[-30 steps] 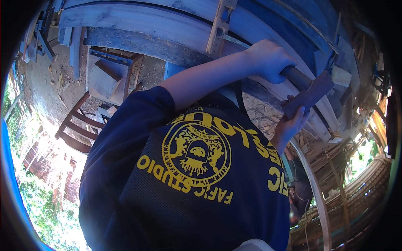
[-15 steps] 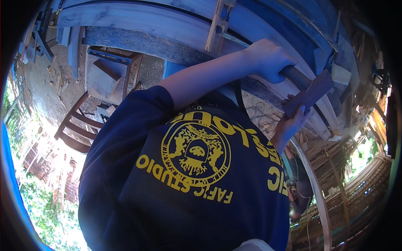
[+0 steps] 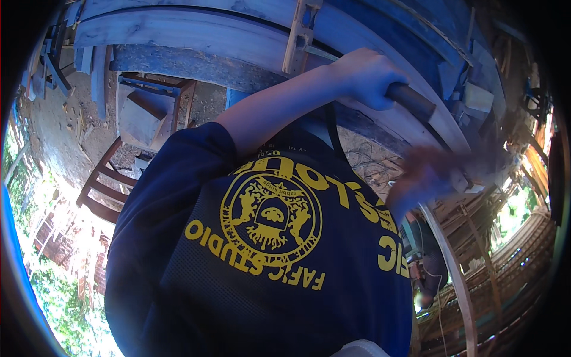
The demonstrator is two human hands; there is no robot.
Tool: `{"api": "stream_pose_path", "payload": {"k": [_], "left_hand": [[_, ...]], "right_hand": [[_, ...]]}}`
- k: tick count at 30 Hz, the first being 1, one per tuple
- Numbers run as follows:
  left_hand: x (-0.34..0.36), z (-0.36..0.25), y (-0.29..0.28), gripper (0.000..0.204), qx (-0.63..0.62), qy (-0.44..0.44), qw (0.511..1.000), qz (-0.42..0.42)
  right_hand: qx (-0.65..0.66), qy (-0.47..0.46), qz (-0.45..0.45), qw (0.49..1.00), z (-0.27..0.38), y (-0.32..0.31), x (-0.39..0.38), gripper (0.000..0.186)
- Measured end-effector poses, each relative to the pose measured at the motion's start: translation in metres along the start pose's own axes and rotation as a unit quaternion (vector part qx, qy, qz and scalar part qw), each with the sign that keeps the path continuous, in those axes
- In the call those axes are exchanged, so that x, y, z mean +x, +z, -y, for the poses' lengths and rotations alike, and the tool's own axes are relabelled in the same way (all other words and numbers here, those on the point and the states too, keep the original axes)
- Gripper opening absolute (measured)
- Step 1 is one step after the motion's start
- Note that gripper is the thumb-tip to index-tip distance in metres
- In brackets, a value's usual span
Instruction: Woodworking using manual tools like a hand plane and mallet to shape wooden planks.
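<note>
A wooden chisel handle (image 3: 411, 101) is wrapped in the fingers of my left hand (image 3: 372, 77), at the upper right. Its pale butt end points right and down. On the other side of that fist, a narrow grey blade (image 3: 321, 53) runs toward a notched piece of wood (image 3: 300, 37); I cannot tell whether the tip touches it. Below and right of the handle, apart from it, my right hand (image 3: 425, 175) is smeared by motion. A dark wooden block (image 3: 479, 163) in its grip shows only as a blur.
Long planks (image 3: 178, 27) lie across the top. A wooden chair (image 3: 107, 184) stands at the left, near a board-topped stool (image 3: 143, 116). Scrap wood (image 3: 50, 65) leans at the far left. A pale pole (image 3: 449, 268) rises at the right, beside a dark machine (image 3: 425, 262).
My right hand has swung right and away from the chisel handle, and the block has blurred. My left hand keeps its hold; the whole view has shifted slightly.
</note>
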State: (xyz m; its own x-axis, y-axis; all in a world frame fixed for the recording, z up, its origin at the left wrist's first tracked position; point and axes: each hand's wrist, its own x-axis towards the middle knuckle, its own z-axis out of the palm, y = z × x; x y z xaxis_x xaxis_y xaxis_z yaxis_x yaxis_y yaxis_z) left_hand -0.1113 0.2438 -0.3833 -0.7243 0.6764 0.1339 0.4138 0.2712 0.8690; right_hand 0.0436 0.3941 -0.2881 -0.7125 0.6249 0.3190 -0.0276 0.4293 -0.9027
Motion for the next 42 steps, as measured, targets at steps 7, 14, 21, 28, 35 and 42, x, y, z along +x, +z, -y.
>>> {"api": "stream_pose_path", "payload": {"k": [7,14,21,28,35,42], "left_hand": [[0.004,0.011,-0.003,0.036,-0.034,0.015,0.998,-0.047],[0.012,0.009,-0.005,0.04,-0.012,0.004,1.0,-0.014],[0.012,0.011,0.002,0.034,-0.008,-0.003,1.0,0.03],[0.002,0.006,0.004,0.026,0.062,0.009,0.996,0.07],[-0.003,0.012,0.037,0.026,0.111,0.006,0.986,0.121],[-0.027,-0.027,0.014,0.026,0.15,-0.03,0.987,0.046]], "right_hand": [[0.026,0.041,0.13,0.99,0.027,-0.006,0.025,0.053],[-0.142,0.071,0.141,0.977,-0.012,-0.025,-0.001,0.054],[-0.487,-0.058,0.155,0.857,-0.004,-0.02,-0.003,0.052],[-0.147,0.068,0.007,0.987,0.051,-0.009,0.047,0.057],[-0.059,0.092,-0.066,0.992,0.051,-0.013,0.041,0.062],[-0.037,0.155,-0.05,0.986,0.024,-0.025,0.029,0.053]]}}
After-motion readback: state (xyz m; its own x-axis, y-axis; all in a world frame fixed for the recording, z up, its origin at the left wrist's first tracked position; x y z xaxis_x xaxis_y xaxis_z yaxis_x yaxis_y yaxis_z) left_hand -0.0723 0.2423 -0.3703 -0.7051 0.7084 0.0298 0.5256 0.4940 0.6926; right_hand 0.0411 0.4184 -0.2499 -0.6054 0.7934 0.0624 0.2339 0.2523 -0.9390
